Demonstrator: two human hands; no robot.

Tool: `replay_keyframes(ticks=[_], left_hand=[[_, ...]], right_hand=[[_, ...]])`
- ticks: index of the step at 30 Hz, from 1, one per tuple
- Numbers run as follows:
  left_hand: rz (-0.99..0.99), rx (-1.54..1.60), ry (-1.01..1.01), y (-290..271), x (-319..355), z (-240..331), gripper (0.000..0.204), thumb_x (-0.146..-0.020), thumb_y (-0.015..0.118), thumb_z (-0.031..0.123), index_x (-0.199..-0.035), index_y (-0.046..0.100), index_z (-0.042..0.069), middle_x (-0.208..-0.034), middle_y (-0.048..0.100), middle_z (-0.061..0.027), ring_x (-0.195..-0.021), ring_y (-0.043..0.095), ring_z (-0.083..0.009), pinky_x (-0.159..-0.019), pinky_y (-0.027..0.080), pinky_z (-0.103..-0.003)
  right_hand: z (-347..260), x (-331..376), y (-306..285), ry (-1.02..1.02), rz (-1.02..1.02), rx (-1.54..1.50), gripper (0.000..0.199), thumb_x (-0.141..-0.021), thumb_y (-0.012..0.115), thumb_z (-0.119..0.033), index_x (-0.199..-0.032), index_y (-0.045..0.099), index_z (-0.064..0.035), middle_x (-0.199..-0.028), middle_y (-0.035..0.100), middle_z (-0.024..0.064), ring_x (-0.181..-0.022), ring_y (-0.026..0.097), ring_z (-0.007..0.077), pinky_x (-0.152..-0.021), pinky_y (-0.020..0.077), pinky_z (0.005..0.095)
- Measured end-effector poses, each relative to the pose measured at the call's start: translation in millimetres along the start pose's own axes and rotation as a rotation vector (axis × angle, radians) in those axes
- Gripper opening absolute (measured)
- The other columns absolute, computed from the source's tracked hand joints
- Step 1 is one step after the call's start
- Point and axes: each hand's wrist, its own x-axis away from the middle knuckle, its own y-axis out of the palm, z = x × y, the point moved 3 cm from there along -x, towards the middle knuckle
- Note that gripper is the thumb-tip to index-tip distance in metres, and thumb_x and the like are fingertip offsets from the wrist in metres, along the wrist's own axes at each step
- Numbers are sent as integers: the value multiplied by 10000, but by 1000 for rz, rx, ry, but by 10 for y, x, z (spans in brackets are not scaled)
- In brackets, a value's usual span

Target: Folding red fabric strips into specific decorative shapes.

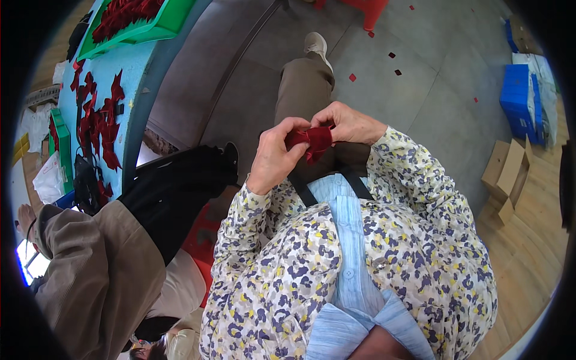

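Note:
A dark red velvet ribbon piece [317, 141], folded or looped, is held up above my lap between both hands. My left hand [273, 155] pinches its left end between thumb and fingers. On the other side my right hand [351, 123] grips its upper right part, fingertips close to those of the left. The fingers cover some of the ribbon, so its full shape cannot be made out. Several dark red ribbon bows [109, 129] lie on the light blue table [135, 78] to my left.
A green tray [171, 27] of red ribbon pieces stands at the table's far end. Close on my left sits a person in a brown top [99, 258]. Red scraps [352, 77] dot the grey floor. At right are a blue box [521, 102] and an open cardboard box [507, 171].

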Motion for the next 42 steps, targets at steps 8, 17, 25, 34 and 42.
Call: replay_keyframes(ticks=[8, 17, 25, 34, 42], left_hand=[[66, -18, -110, 56, 22, -295, 190, -744, 660, 41, -898, 584, -40, -716, 652, -144, -661, 652, -205, -633, 498, -301], [-114, 552, -334, -60, 52, -335, 161, -925, 569, 130, -957, 607, -23, -838, 688, -114, -677, 662, -178, -615, 509, -268], [-335, 1003, -453, -34, 141, -689, 177, -973, 506, 108, -1082, 579, -11, -973, 684, -140, -783, 694, -195, -715, 579, -312], [-194, 943, -314, 48, 154, -726, 241, -873, 622, -1, -1110, 586, -19, -992, 670, -112, -854, 680, -202, -747, 594, -358], [-130, 901, -269, 72, 175, -709, 234, -844, 634, -39, -1077, 625, -20, -983, 666, -77, -884, 658, -161, -799, 555, -299]], right_hand=[[29, -35, -11, -13, 52, 32, 194, -821, 713, -145, -921, 690, 19, -740, 621, -27, -634, 513, 32, -572, 404, 199], [224, -24, -76, -52, -3, -45, 191, -852, 670, -95, -995, 677, 33, -827, 664, -7, -737, 581, 36, -659, 463, 196], [305, -44, -40, -45, -5, -149, 198, -887, 658, -116, -1021, 666, 30, -872, 676, 2, -771, 595, 36, -687, 474, 193], [353, -68, -14, -17, -8, -139, 197, -878, 665, -108, -1021, 667, 27, -866, 672, -5, -755, 589, 28, -683, 471, 193], [358, -70, -17, -25, -13, -142, 191, -863, 674, -93, -1010, 673, 28, -867, 677, -4, -768, 600, 36, -697, 477, 199]])
